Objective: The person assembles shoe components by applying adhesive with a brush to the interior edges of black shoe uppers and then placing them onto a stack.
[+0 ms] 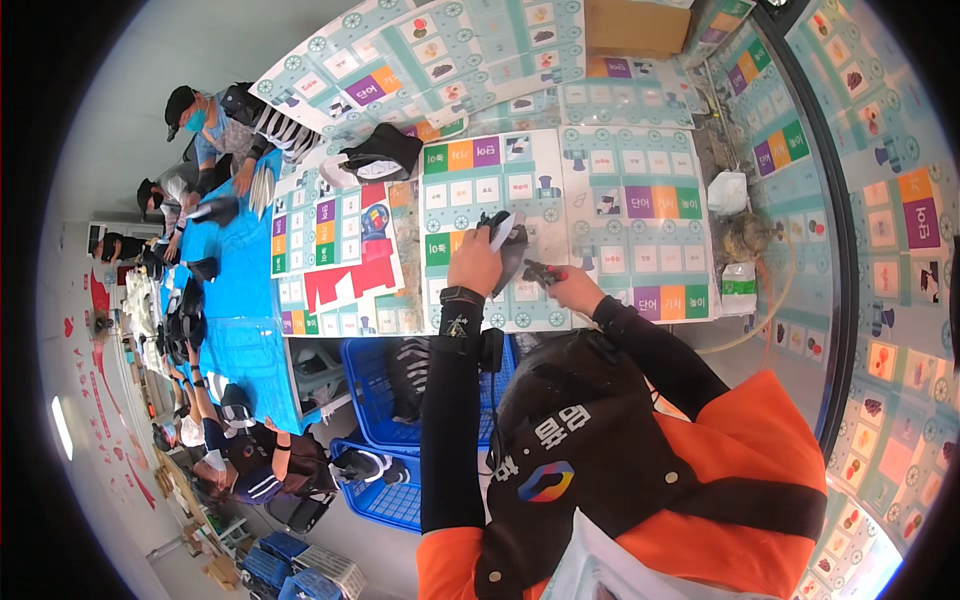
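A dark shoe [514, 256] with a pale grey part at its top is in the grip of my left hand [474, 264], over the card-covered table [640, 255]. My fingers wrap round its upper end, so part of it is hidden. My right hand [576, 291] is closed on a small pliers-like tool [545, 273] with red and black handles. The tool's tip points left, close beside the shoe; whether the two touch I cannot tell.
A black and white shoe [382, 154] rests at the table's far left. Blue baskets [372, 385] with shoes stand below the front edge. Several people work along a blue-covered table [235, 262] at left. White packets [727, 192] and a hose [745, 345] are at right.
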The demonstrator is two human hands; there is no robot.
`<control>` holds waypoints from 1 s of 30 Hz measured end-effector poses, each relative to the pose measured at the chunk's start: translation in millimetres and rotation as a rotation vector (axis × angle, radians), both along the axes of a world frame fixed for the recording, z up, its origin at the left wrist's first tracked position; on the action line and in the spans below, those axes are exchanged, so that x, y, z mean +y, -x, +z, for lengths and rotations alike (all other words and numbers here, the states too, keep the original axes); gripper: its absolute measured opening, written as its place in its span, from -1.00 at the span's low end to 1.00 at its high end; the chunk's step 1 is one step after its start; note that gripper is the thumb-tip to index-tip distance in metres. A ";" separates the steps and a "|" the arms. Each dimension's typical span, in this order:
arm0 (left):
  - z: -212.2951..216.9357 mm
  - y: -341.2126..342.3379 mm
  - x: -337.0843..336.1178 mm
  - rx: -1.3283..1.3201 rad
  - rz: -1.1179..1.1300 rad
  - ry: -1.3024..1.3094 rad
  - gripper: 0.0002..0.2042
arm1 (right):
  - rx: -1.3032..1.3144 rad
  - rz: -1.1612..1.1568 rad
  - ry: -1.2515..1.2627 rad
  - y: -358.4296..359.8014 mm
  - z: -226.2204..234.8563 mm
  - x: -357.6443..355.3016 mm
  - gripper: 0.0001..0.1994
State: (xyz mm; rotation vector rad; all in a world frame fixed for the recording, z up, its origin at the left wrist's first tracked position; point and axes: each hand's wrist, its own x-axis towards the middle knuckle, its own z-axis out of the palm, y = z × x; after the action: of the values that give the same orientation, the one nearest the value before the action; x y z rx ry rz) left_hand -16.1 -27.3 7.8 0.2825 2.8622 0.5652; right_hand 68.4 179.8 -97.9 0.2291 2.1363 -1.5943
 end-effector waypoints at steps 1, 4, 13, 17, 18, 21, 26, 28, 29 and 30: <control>-0.8 -2.4 -0.9 -0.011 0.005 0.004 -0.57 | -0.112 -0.015 0.084 -2.1 -0.1 -0.5 -0.70; -2.5 -9.1 -4.4 0.012 0.007 -0.029 -0.58 | 0.032 0.006 -0.026 -0.9 1.8 -0.5 -0.71; -3.7 -24.2 -20.3 0.020 0.038 -0.096 -0.57 | -0.143 0.055 0.055 10.4 26.0 -3.7 -0.72; -5.5 -28.3 -31.1 0.014 0.068 -0.114 -0.57 | 0.075 0.008 -0.029 8.7 14.4 -14.0 -0.71; -7.5 -28.8 -34.5 0.045 0.044 -0.124 -0.58 | 0.062 0.062 -0.035 11.4 13.8 -13.4 -0.71; -5.7 -30.8 -36.3 0.062 0.023 -0.133 -0.58 | 0.102 0.055 -0.093 12.6 13.6 -17.1 -0.72; -5.1 -34.4 -39.2 0.054 0.052 -0.149 -0.57 | 0.068 0.085 -0.045 13.8 15.2 -17.9 -0.72; -5.7 -34.3 -40.0 0.052 0.043 -0.139 -0.57 | 0.174 0.076 -0.164 11.4 13.9 -20.5 -0.72; -6.0 -34.0 -39.8 0.052 0.044 -0.139 -0.57 | 0.175 0.078 -0.164 11.7 12.2 -19.5 -0.72; -6.3 -33.7 -39.3 0.049 0.047 -0.135 -0.57 | 0.184 0.069 -0.154 12.3 10.6 -17.8 -0.71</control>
State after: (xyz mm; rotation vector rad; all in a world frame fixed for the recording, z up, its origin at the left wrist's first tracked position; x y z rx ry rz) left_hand 17.6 -66.6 1.5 0.2538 2.8894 0.7726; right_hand 56.1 162.0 -87.3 0.0579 2.3830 -1.4629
